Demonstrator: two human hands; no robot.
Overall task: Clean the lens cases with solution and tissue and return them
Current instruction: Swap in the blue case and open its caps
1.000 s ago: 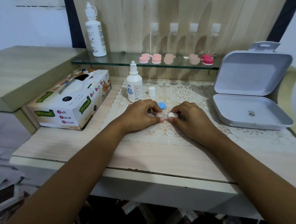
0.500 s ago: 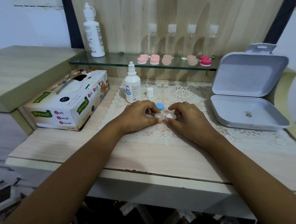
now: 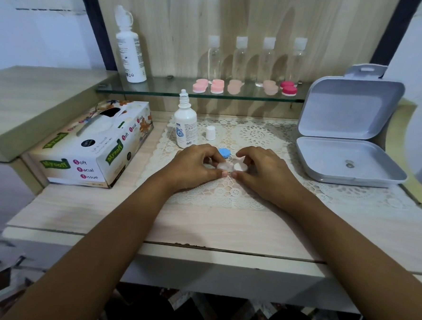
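One pale wood table [image 3: 216, 224] carries one cream lace mat [image 3: 272, 188], whose near edge leaves a bare strip of wood along the table's front edge. One printed cardboard tissue box [image 3: 92, 150] sits at the left edge. One grey plastic hinged box [image 3: 349, 141] stands open at the right rear corner, with open lace between it and the hands. Along the rear edge, one glass shelf [image 3: 169, 89] holds one tall white bottle [image 3: 130, 48], four clear plastic bottles [image 3: 240, 60] and five pink-toned lens cases [image 3: 217, 86]. On the mat stand one small white solution bottle [image 3: 185, 126] and its one white cap [image 3: 210, 132]. At mid-mat, the left hand [image 3: 194, 167] and right hand [image 3: 263, 173] meet, each pinching one end of the single white twin-cup plastic lens case [image 3: 231, 166]. One blue hexagonal cap [image 3: 224, 152] lies just behind it.
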